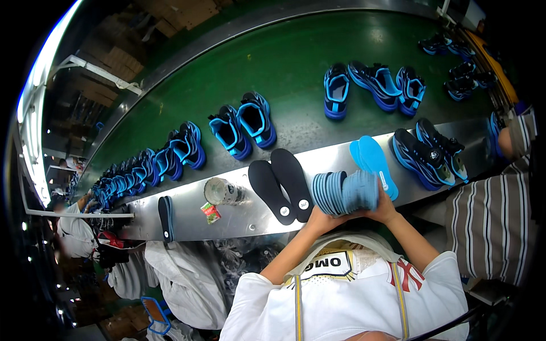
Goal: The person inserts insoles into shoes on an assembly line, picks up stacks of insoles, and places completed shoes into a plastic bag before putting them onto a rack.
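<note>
On the shiny metal bench point(185, 219), at nine o'clock from the hands, there lie a narrow black-and-blue insole pair point(164, 219), then a round transparent jar point(220, 192), then two black flat insoles point(269, 190). The left hand point(323, 220) and the right hand point(384, 208) are clamped together on a thick stack of grey-blue insoles point(358, 193). Bright blue flat insoles point(372, 159) rest at one o'clock from this stack, black-and-blue sport shoes point(421, 156) at two o'clock.

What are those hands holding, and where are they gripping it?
Stacked blue insoles: the left hand at the near edge, the right hand around the right side.
</note>
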The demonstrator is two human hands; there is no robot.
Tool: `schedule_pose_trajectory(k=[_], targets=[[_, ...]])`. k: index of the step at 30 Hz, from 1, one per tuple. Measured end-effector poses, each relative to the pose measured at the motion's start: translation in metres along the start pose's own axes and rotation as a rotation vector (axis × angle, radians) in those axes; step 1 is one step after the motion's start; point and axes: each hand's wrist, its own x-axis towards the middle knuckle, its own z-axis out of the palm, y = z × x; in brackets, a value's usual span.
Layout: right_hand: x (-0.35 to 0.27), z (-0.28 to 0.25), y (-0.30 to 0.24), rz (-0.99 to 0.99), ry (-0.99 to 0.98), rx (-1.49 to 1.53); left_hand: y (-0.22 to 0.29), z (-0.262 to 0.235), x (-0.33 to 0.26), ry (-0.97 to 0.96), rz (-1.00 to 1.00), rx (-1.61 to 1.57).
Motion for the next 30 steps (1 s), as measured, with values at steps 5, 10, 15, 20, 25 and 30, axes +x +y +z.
schedule_pose_trajectory(k=[5,10,15,20,25,30], targets=[[-0.009,0.022,0.045,-0.08,-0.036,-0.056,-0.047,0.013,0.005,-0.076,0.098,0.341],[-0.001,0.018,0.031,0.122,-0.097,0.115,-0.016,0.009,0.009,-0.105,-0.153,0.262],[0.031,-0.002,-0.009,0.448,-0.224,0.303,-0.01,0.005,0.015,0.171,-0.276,-0.14],[0.027,0.015,0.018,0.501,-0.266,0.054,-0.057,0.021,0.024,0.043,-0.345,0.081],[0.041,0.006,0.017,0.555,-0.245,0.157,-0.052,0.003,0.04,-0.095,-0.528,-0.023],[0.046,0.016,0.015,0.559,-0.199,0.191,-0.045,-0.017,0.058,-0.316,-0.581,-0.274]])
